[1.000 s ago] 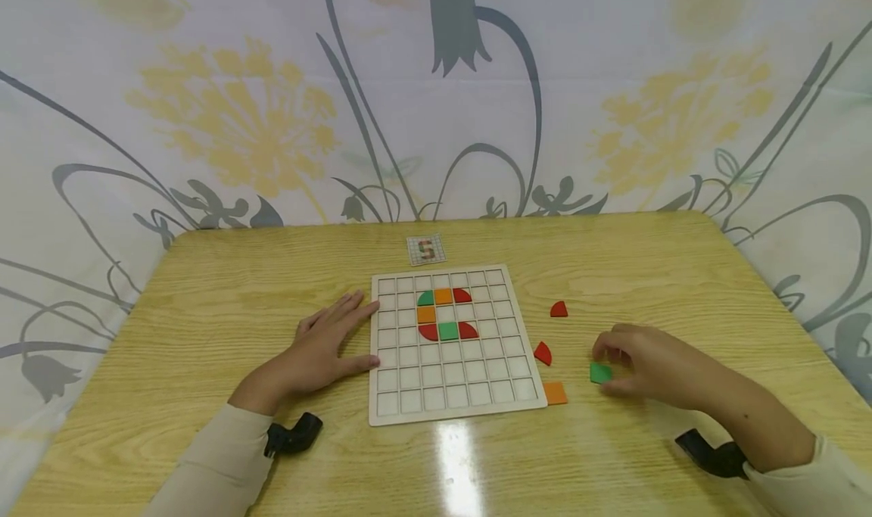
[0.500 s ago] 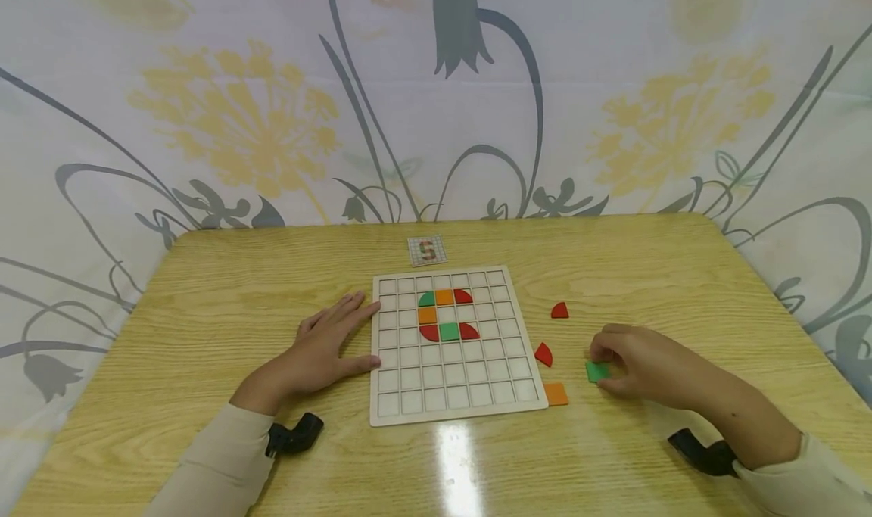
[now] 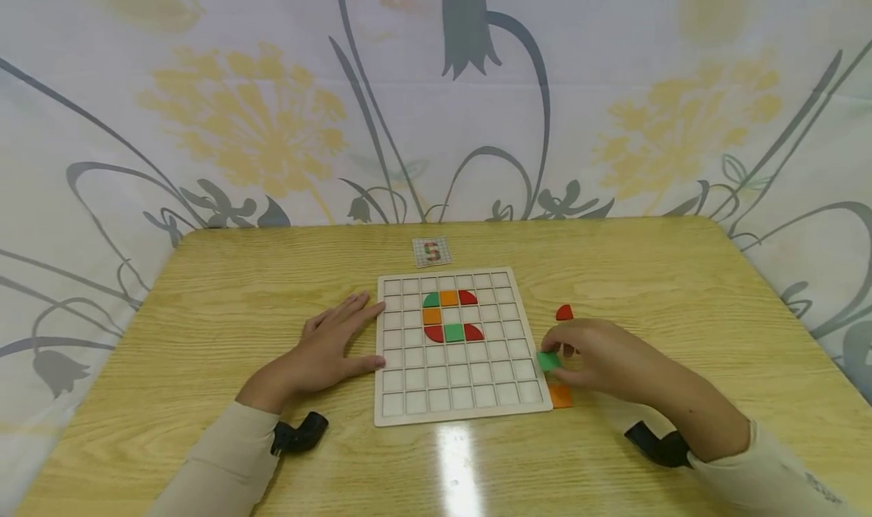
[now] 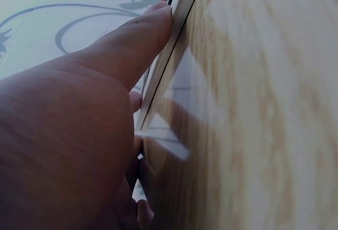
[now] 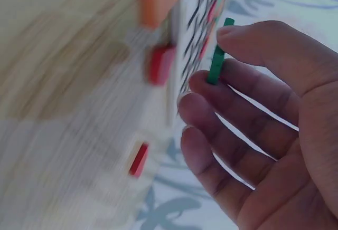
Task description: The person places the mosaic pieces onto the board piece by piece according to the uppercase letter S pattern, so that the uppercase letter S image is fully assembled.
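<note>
A pale grid board (image 3: 402, 381) lies on the table with several coloured tiles set in its cells, among them an orange square (image 3: 449, 297), a green square (image 3: 453, 333) and a red quarter-round (image 3: 474, 332). My left hand (image 3: 327, 350) rests at the board's left edge, fingers spread, thumb tip and fingertips touching the rim. My right hand (image 3: 606, 356) pinches a green square tile (image 5: 217, 56) between thumb and fingers, raised by the board's right edge. Below that hand, an orange tile (image 3: 562, 397) lies against the board. One red quarter-round (image 5: 161, 65) is hidden under the hand in the head view.
Another red quarter-round (image 3: 564, 313) lies on the table right of the board. A small pattern card (image 3: 432, 251) with an S-like figure sits behind the board. A flowered cloth (image 3: 286, 123) hangs past the table's far edge.
My right hand has picked up the green square from the table and carried it left to the board's right edge. The left hand stays at the rim.
</note>
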Tool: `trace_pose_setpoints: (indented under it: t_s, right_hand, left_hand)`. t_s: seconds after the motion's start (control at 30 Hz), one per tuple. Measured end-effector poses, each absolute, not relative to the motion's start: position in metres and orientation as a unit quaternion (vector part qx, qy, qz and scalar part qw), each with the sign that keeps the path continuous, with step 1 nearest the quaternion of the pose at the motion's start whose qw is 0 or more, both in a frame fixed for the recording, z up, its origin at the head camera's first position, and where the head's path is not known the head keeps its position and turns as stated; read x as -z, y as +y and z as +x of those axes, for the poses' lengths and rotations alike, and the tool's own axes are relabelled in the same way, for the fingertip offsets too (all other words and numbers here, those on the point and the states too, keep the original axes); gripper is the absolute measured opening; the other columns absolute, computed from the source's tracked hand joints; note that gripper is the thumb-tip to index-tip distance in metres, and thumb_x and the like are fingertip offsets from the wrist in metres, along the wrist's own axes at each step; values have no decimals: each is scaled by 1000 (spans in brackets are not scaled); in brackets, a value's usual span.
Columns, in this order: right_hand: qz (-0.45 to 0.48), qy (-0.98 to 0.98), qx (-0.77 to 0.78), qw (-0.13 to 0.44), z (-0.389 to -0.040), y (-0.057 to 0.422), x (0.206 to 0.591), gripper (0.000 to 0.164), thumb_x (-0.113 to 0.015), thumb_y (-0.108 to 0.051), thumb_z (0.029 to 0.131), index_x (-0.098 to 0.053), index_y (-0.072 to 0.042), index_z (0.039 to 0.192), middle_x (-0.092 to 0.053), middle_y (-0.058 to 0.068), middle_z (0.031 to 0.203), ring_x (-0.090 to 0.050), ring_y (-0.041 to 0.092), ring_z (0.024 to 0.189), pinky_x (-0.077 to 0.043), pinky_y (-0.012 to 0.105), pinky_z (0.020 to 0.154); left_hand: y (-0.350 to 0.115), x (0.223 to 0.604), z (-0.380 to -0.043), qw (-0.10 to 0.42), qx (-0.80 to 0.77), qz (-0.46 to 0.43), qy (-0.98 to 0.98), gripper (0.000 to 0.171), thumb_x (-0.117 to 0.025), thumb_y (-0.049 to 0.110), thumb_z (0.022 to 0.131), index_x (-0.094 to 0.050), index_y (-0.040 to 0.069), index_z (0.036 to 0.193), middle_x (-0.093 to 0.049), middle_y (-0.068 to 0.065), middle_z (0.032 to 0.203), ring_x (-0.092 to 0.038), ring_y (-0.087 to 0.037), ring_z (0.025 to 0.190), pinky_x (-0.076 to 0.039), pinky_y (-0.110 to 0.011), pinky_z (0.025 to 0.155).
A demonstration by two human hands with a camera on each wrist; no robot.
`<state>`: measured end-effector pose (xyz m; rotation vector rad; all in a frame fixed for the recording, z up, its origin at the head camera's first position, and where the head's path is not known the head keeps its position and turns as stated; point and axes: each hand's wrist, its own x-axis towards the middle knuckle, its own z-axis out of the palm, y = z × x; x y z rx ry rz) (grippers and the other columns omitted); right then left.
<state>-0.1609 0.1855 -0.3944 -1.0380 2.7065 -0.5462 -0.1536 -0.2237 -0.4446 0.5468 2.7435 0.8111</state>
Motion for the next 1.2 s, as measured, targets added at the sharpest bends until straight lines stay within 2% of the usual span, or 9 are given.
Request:
trace_pose_setpoints:
  t_s: [0.27, 0.43, 0.67, 0.83, 1.2]
  right_hand:
    - [-355, 915, 177, 78, -162, 151, 396, 21, -79, -20, 87, -77, -10, 105, -74, 0, 106, -66, 13, 93, -56, 30, 79]
    - [-380, 906, 178, 52, -167, 132, 402, 17, -79, -18, 87, -78, -11, 103, -75, -1, 103, -69, 13, 92, -57, 29, 79]
    - [-382, 905, 179, 43, -173, 110, 404, 15, -78, -23, 88, -79, -15, 100, -77, -3, 101, -71, 13, 91, -57, 31, 80]
    - [-380, 905, 186, 49, -172, 108, 407, 13, -78, -22, 88, -81, -14, 98, -76, -3, 99, -71, 14, 93, -57, 32, 81]
    - [-406, 891, 201, 43, -178, 112, 416, 10, -79, -17, 87, -81, -11, 95, -75, -3, 94, -68, 10, 85, -57, 25, 76]
  left_hand:
    - [-222, 443, -153, 116, -281, 185, 934, 83, -67, 52, 92, -28, 24, 160, -14, -10, 169, -9, -33, 157, -9, -65, 114]
    - [-222, 443, -153, 116, -281, 186, 934, 83, -67, 52, 92, -28, 24, 160, -14, -10, 169, -9, -33, 157, -9, -65, 114]
    - [-224, 444, -153, 114, -282, 187, 934, 83, -66, 52, 92, -28, 24, 160, -14, -10, 169, -9, -33, 156, -11, -64, 113]
    - [-223, 445, -154, 113, -282, 190, 934, 83, -66, 53, 92, -28, 24, 160, -14, -10, 169, -9, -33, 157, -11, -64, 113]
    - [-222, 445, -153, 112, -280, 186, 935, 82, -66, 53, 92, -29, 24, 160, -14, -10, 169, -10, -34, 156, -12, -64, 112]
